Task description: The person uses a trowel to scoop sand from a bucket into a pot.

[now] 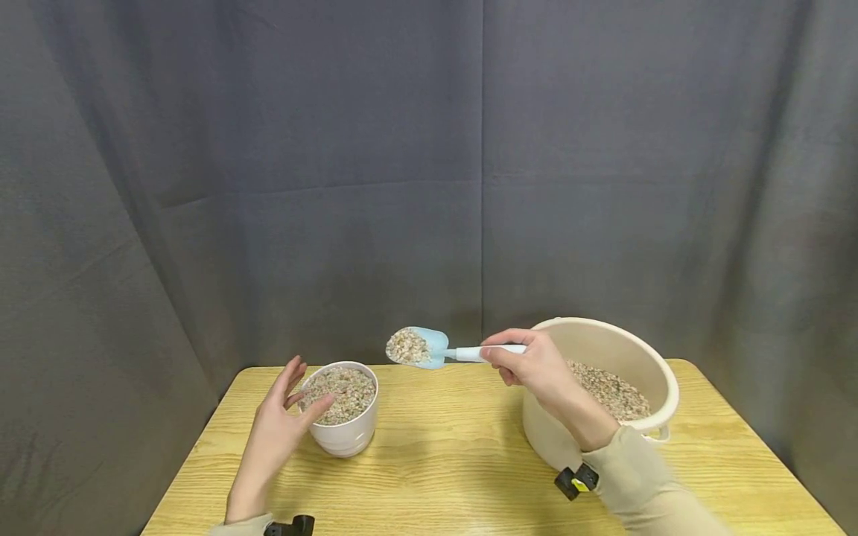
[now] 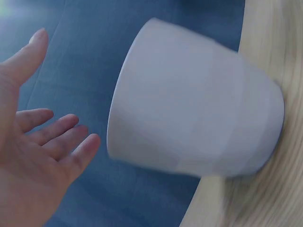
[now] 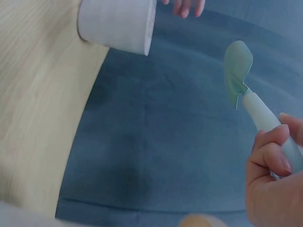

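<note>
My right hand (image 1: 546, 372) grips the white handle of a small light blue trowel (image 1: 439, 342), held level above the table. A heap of pale gravel (image 1: 407, 346) lies on its blade. On the left stands a white pot (image 1: 345, 441), filled near its rim with similar gravel (image 1: 347, 393). Beside and above the pot's rim is my left hand (image 1: 278, 424), thumb and fingers spread, holding nothing. In the left wrist view a gap shows between this hand (image 2: 42, 165) and the pot (image 2: 189, 104). The right wrist view shows the trowel's underside (image 3: 238, 66).
A large cream bucket (image 1: 626, 350) stands at the right under my right forearm, partly filled with gravel (image 1: 613, 394). The wooden table (image 1: 456, 461) carries both containers. A grey curtain (image 1: 375, 186) hangs behind and at the sides.
</note>
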Demonstrator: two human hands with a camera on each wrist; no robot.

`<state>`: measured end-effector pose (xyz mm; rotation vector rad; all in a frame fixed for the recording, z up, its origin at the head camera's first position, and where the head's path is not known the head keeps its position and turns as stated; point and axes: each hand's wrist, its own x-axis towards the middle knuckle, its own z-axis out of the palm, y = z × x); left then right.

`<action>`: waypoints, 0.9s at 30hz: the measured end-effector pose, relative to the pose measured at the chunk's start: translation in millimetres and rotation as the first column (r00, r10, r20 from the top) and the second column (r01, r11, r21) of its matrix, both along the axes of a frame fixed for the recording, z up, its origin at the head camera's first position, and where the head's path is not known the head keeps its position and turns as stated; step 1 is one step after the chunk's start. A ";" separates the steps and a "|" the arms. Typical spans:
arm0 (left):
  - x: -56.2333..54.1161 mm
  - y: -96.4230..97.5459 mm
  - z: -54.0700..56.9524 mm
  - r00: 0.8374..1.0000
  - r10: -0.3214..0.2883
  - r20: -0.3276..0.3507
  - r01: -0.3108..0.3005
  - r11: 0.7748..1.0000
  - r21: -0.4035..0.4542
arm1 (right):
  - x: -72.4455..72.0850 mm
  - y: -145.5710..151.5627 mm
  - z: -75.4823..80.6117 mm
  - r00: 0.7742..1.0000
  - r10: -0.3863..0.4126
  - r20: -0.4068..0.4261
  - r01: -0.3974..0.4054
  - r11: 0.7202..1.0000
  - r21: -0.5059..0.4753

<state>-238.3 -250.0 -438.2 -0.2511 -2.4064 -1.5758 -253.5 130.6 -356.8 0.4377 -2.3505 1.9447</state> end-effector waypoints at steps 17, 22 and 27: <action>-10.0 -27.0 -32.3 0.993 -0.063 0.095 0.065 0.998 -0.010 | -29.0 -58.5 -36.2 0.998 0.067 -0.022 -0.066 0.998 0.011; -15.0 -26.6 -41.5 0.987 -0.102 0.127 0.102 0.995 0.005 | -35.6 -68.2 -40.1 1.000 0.025 -0.008 -0.025 0.995 0.101; -18.7 -24.5 -47.6 0.984 -0.109 0.143 0.107 0.994 0.021 | -42.2 -78.9 -44.4 1.000 -0.016 -0.011 0.018 0.980 0.199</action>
